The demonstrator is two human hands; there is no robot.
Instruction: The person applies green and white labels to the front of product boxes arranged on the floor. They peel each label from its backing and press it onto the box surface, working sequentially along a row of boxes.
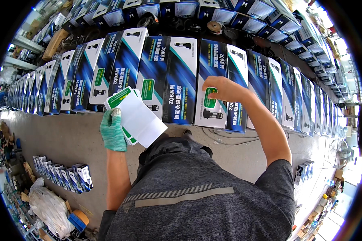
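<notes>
My left hand (113, 130), in a green striped knit glove, is closed on a stack of green stickers (117, 97) with a white backing sheet (142, 118) fanned across it. The thumb lies over the stack's edge. My bare right hand (226, 89) reaches to a blue, black and white carton (214, 114) in the row before me. Its thumb and bent fingers are at a green sticker (210, 100) on the carton's white panel, covering the sticker's upper part. Neighbouring cartons to the left carry a similar green label (147, 89) and another green label (99, 76).
The long row of printed cartons (182, 80) curves away on both sides. Behind it lie dark round parts (183, 25) and more stacked cartons (253, 23). A small carton group (64, 176) stands on the floor at left, near plastic sheeting (48, 207). Cables (229, 138) lie beneath the row.
</notes>
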